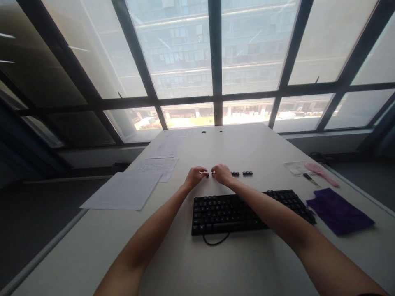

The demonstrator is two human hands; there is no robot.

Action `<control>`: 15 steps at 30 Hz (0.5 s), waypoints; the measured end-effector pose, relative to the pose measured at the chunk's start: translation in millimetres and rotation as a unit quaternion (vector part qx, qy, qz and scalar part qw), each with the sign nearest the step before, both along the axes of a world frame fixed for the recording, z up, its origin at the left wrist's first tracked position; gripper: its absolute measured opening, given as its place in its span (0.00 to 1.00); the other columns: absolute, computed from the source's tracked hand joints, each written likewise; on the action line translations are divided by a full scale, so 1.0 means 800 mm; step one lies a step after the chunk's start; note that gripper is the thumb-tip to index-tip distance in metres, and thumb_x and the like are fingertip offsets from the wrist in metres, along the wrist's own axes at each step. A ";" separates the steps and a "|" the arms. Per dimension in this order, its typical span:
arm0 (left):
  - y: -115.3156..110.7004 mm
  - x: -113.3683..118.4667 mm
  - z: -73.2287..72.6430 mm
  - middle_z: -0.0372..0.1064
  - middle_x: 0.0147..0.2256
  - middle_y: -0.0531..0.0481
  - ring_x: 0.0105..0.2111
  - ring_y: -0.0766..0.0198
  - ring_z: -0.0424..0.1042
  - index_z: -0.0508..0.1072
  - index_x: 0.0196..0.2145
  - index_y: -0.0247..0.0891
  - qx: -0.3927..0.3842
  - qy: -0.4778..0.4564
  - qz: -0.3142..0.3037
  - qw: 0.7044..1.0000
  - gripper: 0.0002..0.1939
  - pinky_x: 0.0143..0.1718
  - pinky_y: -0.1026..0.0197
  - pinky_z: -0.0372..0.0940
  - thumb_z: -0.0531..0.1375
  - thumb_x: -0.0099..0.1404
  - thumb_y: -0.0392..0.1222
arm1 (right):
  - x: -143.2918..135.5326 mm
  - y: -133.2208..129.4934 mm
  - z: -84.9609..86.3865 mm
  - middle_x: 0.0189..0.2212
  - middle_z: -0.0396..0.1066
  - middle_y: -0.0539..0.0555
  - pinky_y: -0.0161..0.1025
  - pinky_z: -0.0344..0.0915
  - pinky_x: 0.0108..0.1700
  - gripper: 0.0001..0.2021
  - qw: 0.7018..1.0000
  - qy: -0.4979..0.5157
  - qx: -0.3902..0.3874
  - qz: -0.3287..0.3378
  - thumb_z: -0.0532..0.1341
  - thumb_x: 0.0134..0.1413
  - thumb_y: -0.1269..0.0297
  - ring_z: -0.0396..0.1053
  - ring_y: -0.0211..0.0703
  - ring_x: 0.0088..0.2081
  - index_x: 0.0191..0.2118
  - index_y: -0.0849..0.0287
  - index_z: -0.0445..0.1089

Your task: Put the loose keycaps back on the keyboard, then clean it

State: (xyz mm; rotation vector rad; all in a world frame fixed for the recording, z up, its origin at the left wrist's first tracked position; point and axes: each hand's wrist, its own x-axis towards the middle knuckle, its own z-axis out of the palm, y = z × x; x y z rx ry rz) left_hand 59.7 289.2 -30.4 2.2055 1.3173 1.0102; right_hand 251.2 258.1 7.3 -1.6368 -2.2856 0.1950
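Forearms [165, 224]: yours, reaching forward from the lower edge; your right one crosses above the keyboard [222, 211].
Small black keycaps [247, 173]: on the surface [191, 263] beyond the keyboard, two short groups just right of your right hand [222, 174], further dark pieces at your fingers.
Left hand [194, 177]: yours, fingers narrow, beside one dark piece; whether gripped, you cannot tell from this view.
Right hand: yours, close beside the left, fingers narrow at another dark piece; grip cannot be told.
Keyboard: black, on your near side of the keycaps, cable [215, 244] looped at its near edge.
Right side: purple cloth [341, 211], pink long-handled item [322, 173], small dark-handled tool [309, 178].
Left side: printed papers [123, 191], overlapping.
Far end: windows [182, 53], dark-framed.
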 end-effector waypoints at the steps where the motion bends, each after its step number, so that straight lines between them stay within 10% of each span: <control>1: 0.002 0.001 -0.003 0.81 0.37 0.46 0.36 0.59 0.79 0.83 0.36 0.38 -0.002 0.004 0.002 1.000 0.06 0.42 0.58 0.74 0.67 0.60 0.39 | -0.002 0.004 -0.003 0.44 0.79 0.62 0.43 0.63 0.54 0.10 1.000 -0.003 -0.001 0.006 0.64 0.59 0.69 0.73 0.52 0.52 0.45 0.57 0.80; 15: 0.009 0.001 -0.015 0.80 0.38 0.46 0.36 0.60 0.79 0.81 0.43 0.36 -0.045 -0.022 0.009 0.999 0.18 0.43 0.58 0.74 0.71 0.54 0.41 | 0.040 -0.034 0.000 0.43 0.80 0.58 0.39 0.68 0.51 0.10 0.986 0.144 0.077 -0.008 0.63 0.61 0.69 0.77 0.46 0.46 0.46 0.60 0.79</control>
